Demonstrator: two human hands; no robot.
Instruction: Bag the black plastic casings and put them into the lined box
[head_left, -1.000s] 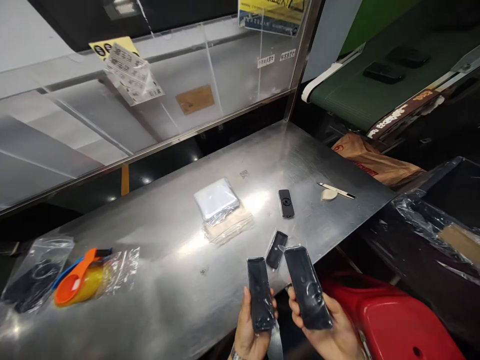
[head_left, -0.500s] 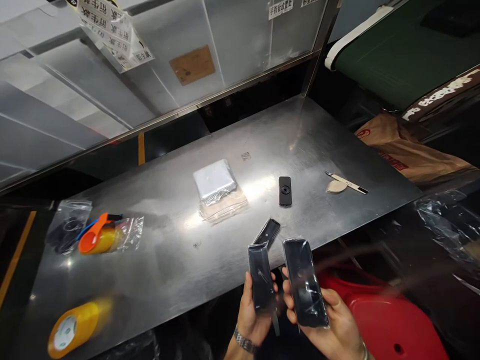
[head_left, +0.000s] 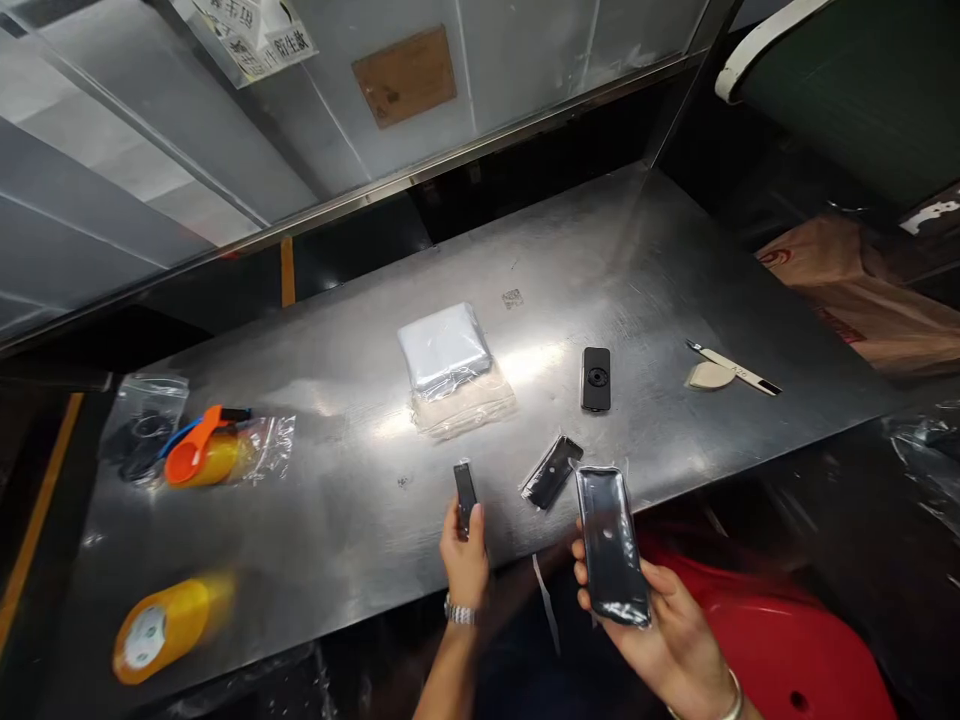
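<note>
Steel counter [head_left: 330, 550] fills most of view; red stool [head_left: 802, 640] near right. R hand [head_left: 671, 630] grips wrapped blk device [head_left: 611, 560] by near edge. L hand [head_left: 465, 562], to its left, pinches slim blk device [head_left: 465, 492]; can't tell if it touches counter. Wrapped pale pack [head_left: 444, 348] mid-counter, far of L hand, on beige pack [head_left: 465, 402]. 2nd wrapped unit [head_left: 553, 472] lies betw hands, bit farther; bare dial unit [head_left: 596, 380] beyond.

Holds the left hand [head_left: 463, 562] out on a slanting forearm [head_left: 447, 668], gripping between thumb and fingers — and clasps with the right hand [head_left: 673, 635], bending fingers opposite the thumb.
</note>
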